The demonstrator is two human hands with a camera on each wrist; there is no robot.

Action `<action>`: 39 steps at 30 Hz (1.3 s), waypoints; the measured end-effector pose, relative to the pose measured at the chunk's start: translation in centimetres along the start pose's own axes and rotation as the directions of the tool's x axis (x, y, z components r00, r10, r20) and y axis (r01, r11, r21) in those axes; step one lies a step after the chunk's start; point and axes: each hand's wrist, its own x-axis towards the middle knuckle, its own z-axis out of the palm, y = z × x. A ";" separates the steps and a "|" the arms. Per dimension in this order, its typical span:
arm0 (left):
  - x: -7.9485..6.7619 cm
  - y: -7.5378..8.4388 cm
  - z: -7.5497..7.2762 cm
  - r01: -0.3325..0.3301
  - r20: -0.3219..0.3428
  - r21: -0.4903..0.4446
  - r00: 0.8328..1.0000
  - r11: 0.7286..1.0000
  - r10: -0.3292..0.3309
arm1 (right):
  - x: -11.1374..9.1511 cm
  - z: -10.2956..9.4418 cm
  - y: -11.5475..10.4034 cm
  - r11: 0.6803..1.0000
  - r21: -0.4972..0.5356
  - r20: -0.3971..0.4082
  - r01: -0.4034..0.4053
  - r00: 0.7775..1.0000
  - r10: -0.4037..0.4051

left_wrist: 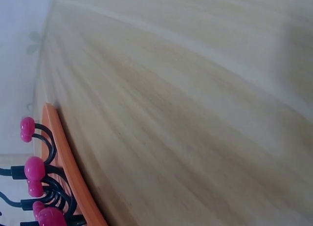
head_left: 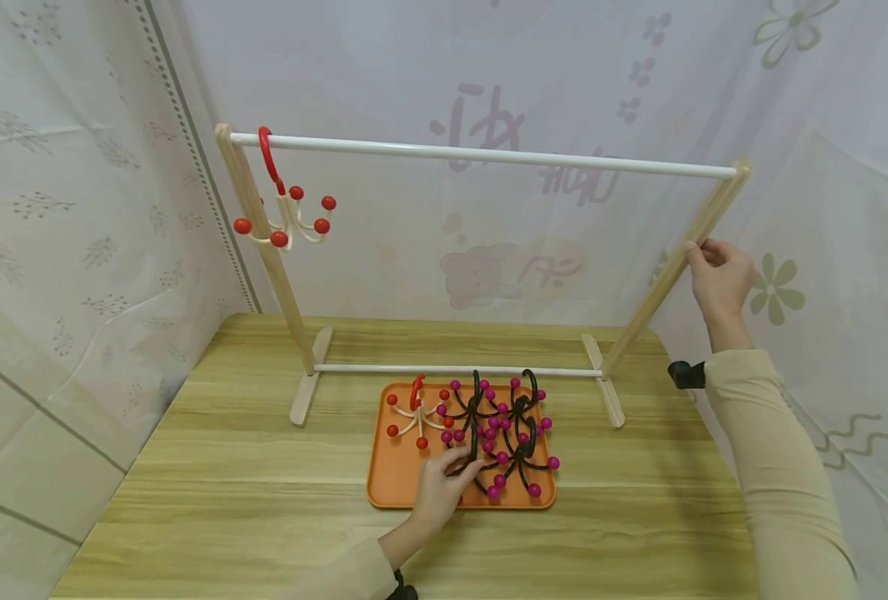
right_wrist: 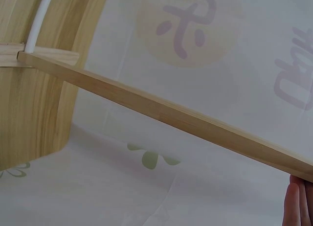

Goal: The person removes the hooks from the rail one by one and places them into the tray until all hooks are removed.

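Note:
My left hand (head_left: 438,487) is over the front of an orange tray (head_left: 395,479), its thumb and fingers pinching the hook of a black multi-armed hanger (head_left: 475,443) with magenta ball tips. Several more such black hangers (head_left: 521,454) crowd the tray's right side. A cream hanger (head_left: 418,412) with a red hook and red balls lies at the tray's left. At the right, my right hand (head_left: 721,279) grips the rack's wooden post (head_left: 672,271) between thumb and fingers. Only fingertips (right_wrist: 292,204) of that hand show in the right wrist view; the left wrist view shows no hand.
The rack's white top bar (head_left: 489,155) carries another cream-and-red hanger (head_left: 286,221) near its left end. A lower white bar (head_left: 444,369) runs just behind the tray, between wooden feet (head_left: 305,400). Printed curtains (head_left: 384,75) surround the wood-grain table (head_left: 264,500).

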 end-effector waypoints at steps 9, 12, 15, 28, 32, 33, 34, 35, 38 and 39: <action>1.7 1.2 -2.3 -0.068 -0.070 0.055 0.995 0.996 0.072 | 0.0 0.2 0.1 1.000 -0.002 -0.009 0.009 1.000 -0.009; 3.2 2.2 -3.8 -0.122 -0.105 0.094 0.986 0.988 0.132 | 0.0 0.1 0.1 1.000 -0.008 -0.004 0.004 1.000 -0.004; 5.0 3.4 -5.6 -0.176 -0.119 0.145 0.974 0.974 0.194 | 0.0 0.1 0.1 1.000 -0.010 -0.003 -0.001 1.000 0.001; 12.2 10.6 -13.7 -0.210 -0.172 0.334 0.945 0.919 0.278 | -0.1 0.1 0.1 1.000 -0.011 -0.016 0.015 1.000 -0.016; 14.1 11.0 -16.2 -0.223 -0.178 0.368 0.936 0.903 0.304 | -0.1 0.1 0.0 1.000 -0.011 -0.011 0.007 1.000 -0.008; 14.6 11.1 -16.8 -0.229 -0.184 0.378 0.931 0.897 0.315 | -0.1 0.1 0.0 1.000 -0.011 -0.010 0.006 1.000 -0.006; 15.1 11.2 -17.5 -0.235 -0.188 0.391 0.926 0.890 0.327 | -0.1 0.1 0.0 1.000 -0.011 -0.010 0.003 1.000 -0.003; 15.6 11.4 -18.1 -0.235 -0.196 0.400 0.922 0.886 0.333 | -0.1 0.1 0.0 1.000 -0.011 -0.008 0.001 1.000 -0.001; 16.9 12.8 -19.7 -0.228 -0.242 0.420 0.905 0.878 0.351 | -0.1 0.1 0.0 1.000 -0.009 -0.006 -0.001 1.000 0.001; 17.3 13.2 -20.2 -0.227 -0.261 0.416 0.898 0.881 0.355 | -0.1 0.1 0.0 1.000 -0.009 -0.008 0.000 1.000 0.000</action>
